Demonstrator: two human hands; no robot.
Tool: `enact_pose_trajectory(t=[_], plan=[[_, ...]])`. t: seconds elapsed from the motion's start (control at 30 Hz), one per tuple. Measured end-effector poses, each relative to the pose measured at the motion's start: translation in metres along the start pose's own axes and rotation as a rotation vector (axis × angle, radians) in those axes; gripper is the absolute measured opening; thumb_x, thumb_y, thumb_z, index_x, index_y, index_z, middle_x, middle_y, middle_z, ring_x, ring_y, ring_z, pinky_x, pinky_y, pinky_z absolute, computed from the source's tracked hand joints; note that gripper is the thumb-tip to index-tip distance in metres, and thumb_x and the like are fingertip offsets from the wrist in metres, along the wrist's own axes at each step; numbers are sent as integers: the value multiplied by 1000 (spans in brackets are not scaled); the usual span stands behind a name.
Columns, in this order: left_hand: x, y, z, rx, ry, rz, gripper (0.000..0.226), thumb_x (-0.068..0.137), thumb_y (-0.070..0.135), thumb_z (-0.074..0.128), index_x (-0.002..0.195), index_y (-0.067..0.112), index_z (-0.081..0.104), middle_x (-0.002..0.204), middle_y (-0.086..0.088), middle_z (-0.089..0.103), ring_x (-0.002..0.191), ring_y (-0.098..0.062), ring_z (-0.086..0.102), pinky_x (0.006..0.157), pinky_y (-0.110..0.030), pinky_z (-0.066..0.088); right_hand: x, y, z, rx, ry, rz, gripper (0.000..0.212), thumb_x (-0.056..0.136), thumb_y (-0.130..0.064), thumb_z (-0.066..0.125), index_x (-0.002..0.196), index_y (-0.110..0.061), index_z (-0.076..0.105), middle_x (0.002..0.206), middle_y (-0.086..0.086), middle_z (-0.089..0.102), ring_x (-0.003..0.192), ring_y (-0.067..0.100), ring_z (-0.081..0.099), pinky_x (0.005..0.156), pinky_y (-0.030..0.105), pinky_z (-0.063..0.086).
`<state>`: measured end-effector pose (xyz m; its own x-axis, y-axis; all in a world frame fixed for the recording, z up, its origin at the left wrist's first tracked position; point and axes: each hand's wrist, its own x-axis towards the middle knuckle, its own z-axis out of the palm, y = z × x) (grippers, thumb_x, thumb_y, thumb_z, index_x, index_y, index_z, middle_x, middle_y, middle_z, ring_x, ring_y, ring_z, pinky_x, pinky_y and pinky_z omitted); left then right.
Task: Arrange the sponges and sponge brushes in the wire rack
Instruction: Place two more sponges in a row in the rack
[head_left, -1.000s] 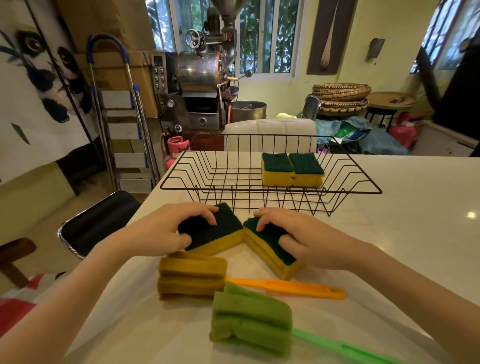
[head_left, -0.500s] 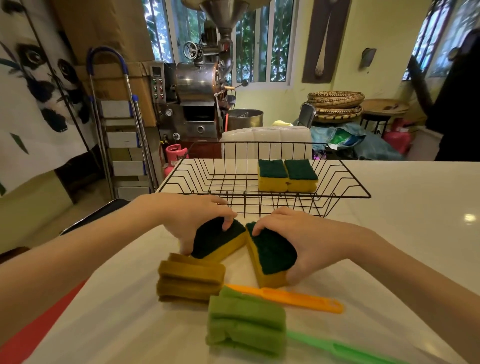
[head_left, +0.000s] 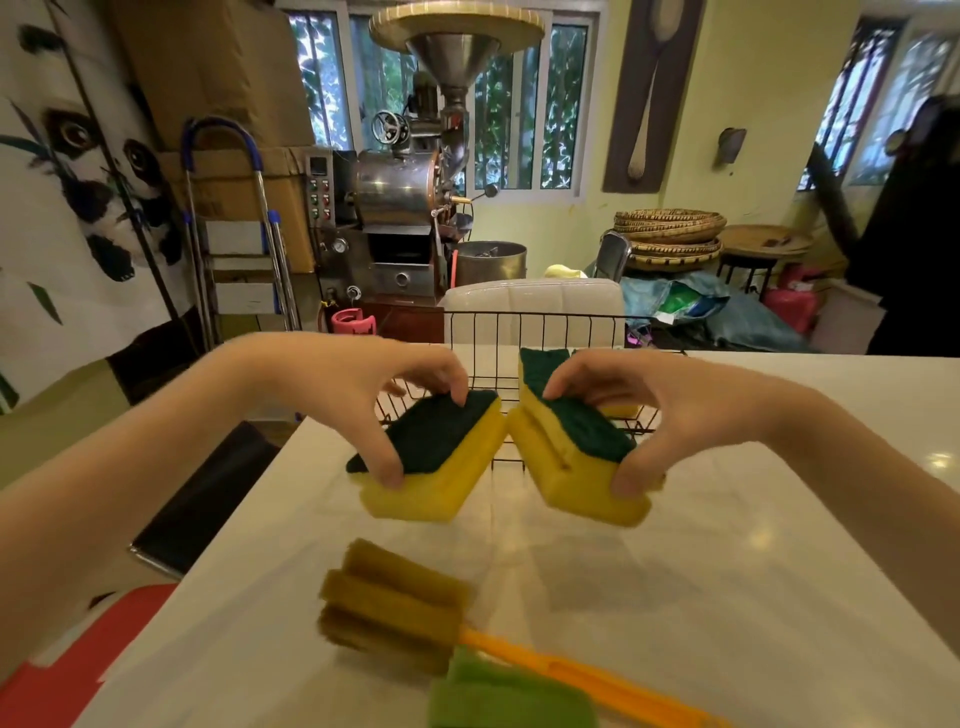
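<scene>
My left hand (head_left: 363, 395) grips a yellow sponge with a dark green scouring top (head_left: 441, 467), lifted off the white table. My right hand (head_left: 670, 410) holds a second, similar sponge (head_left: 571, 462), tilted, also in the air. Both sponges hang just in front of the black wire rack (head_left: 530, 325), which my hands largely hide. Inside the rack a green-topped sponge (head_left: 540, 361) shows behind my right fingers. On the table near me lie an orange sponge brush (head_left: 389, 603) and a green sponge brush (head_left: 498, 696), its handle out of view.
The white table (head_left: 779, 571) stretches right and forward. A black chair seat (head_left: 208, 499) stands at the table's left edge. Behind the rack stands a white chair back (head_left: 530, 301), and further off a metal machine and a stepladder.
Both hands have lifted their sponges off the table and carried them up and forward to the rack's front. The camera tilted up, so the brushes sit lower in view.
</scene>
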<state>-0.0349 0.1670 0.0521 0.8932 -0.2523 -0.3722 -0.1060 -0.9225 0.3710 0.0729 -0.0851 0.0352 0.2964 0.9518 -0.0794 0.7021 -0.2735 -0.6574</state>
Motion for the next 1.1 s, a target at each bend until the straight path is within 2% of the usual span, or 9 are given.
enact_pose_trajectory(t=[0.07, 0.2, 0.33, 0.47, 0.63, 0.7, 0.87, 1.1], plan=[[-19, 11, -10, -62, 23, 69, 66, 43, 47, 74, 101, 53, 43, 126, 22, 44, 124, -2, 39, 112, -38, 30, 6, 5, -10, 37, 32, -14, 70, 46, -38, 77, 111, -42, 51, 114, -22, 56, 113, 2, 52, 97, 23, 47], [3, -7, -24, -114, 138, 12, 68, 44, 45, 73, 105, 47, 44, 127, 17, 45, 125, -6, 39, 110, -34, 33, 24, 15, -27, 83, 70, 0, 69, 46, -39, 79, 109, -44, 52, 115, -22, 57, 112, -1, 54, 95, 17, 47], [29, -30, -37, -171, 257, -3, 67, 55, 32, 80, 107, 44, 40, 128, 10, 45, 123, -12, 41, 107, -33, 36, 47, 27, -42, 140, 159, 21, 66, 46, -41, 79, 106, -45, 52, 119, -18, 55, 112, -1, 54, 96, 22, 44], [71, -61, -39, -26, 383, -99, 69, 61, 26, 79, 113, 39, 34, 130, 0, 44, 117, -21, 46, 97, -40, 47, 74, 41, -53, 175, 260, 33, 64, 54, -29, 79, 109, -41, 49, 124, -10, 53, 118, 6, 50, 101, 28, 41], [112, -81, -38, 104, 361, -173, 76, 62, 24, 78, 124, 24, 34, 122, -6, 46, 100, -18, 47, 77, -29, 49, 114, 53, -57, 141, 254, 87, 67, 64, -14, 79, 117, -29, 41, 127, -2, 47, 119, 13, 45, 91, 18, 38], [124, -86, -37, 147, 332, -198, 76, 61, 24, 78, 123, 22, 34, 120, -7, 48, 98, -20, 47, 76, -31, 49, 131, 55, -55, 100, 269, 104, 64, 68, -9, 75, 118, -26, 39, 126, 0, 44, 118, 15, 42, 89, 19, 38], [143, -102, -33, 184, 246, -261, 73, 60, 27, 78, 119, 20, 35, 117, -9, 52, 100, -23, 51, 82, -38, 50, 165, 57, -43, 26, 287, 108, 68, 67, -11, 75, 123, -18, 37, 121, 1, 41, 111, 15, 40, 77, 13, 41], [143, -102, -33, 150, 227, -280, 72, 64, 26, 75, 123, 18, 34, 103, -1, 47, 91, -21, 47, 73, -32, 45, 193, 73, -25, -143, 260, 137, 74, 61, -14, 79, 123, -16, 38, 125, 7, 43, 112, 21, 44, 85, 29, 48]])
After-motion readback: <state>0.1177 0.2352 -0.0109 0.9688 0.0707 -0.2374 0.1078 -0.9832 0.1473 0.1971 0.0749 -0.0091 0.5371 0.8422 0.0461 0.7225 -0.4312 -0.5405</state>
